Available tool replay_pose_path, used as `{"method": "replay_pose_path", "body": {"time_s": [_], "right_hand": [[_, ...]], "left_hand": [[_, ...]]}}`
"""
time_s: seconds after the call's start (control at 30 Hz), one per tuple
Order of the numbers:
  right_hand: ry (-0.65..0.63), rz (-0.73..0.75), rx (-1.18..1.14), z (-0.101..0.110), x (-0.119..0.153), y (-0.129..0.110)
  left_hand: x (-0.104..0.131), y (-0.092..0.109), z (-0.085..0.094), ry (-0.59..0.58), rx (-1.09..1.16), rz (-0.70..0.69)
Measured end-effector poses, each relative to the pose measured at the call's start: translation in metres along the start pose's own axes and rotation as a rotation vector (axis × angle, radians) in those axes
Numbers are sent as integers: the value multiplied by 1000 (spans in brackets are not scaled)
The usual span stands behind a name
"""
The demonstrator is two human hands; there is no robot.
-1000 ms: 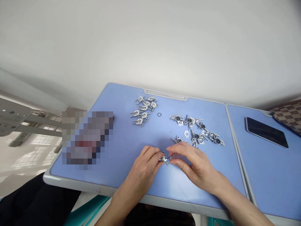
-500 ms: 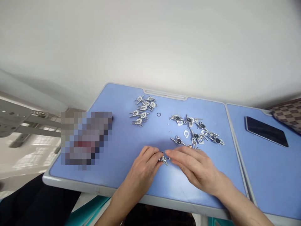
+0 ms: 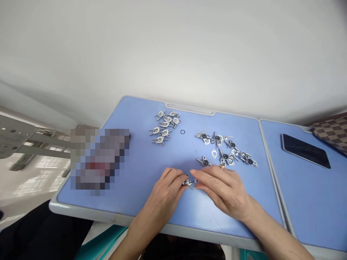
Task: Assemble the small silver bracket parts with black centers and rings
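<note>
Just below the middle of the frame, a small silver metal fitting with a stubby pin [image 3: 189,183] sits low over the light blue plastic counter [image 3: 130,169], between the two hands. The left hand [image 3: 165,193] comes in from the lower left, and its fingers [image 3: 181,179] are curled and pinch the fitting's left end. The right hand [image 3: 223,187] comes in from the lower right; its fingers [image 3: 202,177] are stretched long and pressed close together, the tips meeting the fitting's right end. The fitting's long axis seems to run roughly left to right in the frame, with the pin slanting down toward the lower right, though it is too small to be sure. Both hands are equally near it.

Above the right hand lies a scatter of silver fittings with black centres [image 3: 226,150], and further up-left a tighter heap of plain silver fittings [image 3: 164,126].
</note>
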State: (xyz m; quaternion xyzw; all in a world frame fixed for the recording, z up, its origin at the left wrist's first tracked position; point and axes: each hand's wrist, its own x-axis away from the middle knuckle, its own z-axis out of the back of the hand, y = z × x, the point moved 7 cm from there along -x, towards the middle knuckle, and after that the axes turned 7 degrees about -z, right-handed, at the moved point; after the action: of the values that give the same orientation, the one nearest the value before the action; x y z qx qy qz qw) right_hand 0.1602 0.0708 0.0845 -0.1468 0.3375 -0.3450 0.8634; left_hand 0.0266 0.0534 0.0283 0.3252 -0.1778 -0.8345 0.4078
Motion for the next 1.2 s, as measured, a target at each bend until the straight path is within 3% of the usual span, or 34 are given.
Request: {"method": "replay_pose_path", "body": {"time_s": [0.13, 0.3, 0.5, 0.67, 0.83, 1.0, 1.2], "right_hand": [[-88, -15, -56, -3, 1, 0], [4, -7, -31, 2, 0, -1], [-86, -10, -64, -5, 1, 0], [-7, 15, -67, -1, 1, -1], [-114, -20, -98, -4, 0, -1], [9, -18, -50, 1, 2, 4], [-34, -2, -142, -3, 0, 0]], "left_hand": [[0, -1, -1, -17, 3, 9], [0, -1, -1, -18, 13, 15], [1, -1, -1, -27, 12, 12], [0, -1, 0, -11, 0, 17], [1, -2, -3, -45, 23, 27], [1, -2, -1, -27, 26, 29], [0, -2, -2, -44, 21, 24]]}}
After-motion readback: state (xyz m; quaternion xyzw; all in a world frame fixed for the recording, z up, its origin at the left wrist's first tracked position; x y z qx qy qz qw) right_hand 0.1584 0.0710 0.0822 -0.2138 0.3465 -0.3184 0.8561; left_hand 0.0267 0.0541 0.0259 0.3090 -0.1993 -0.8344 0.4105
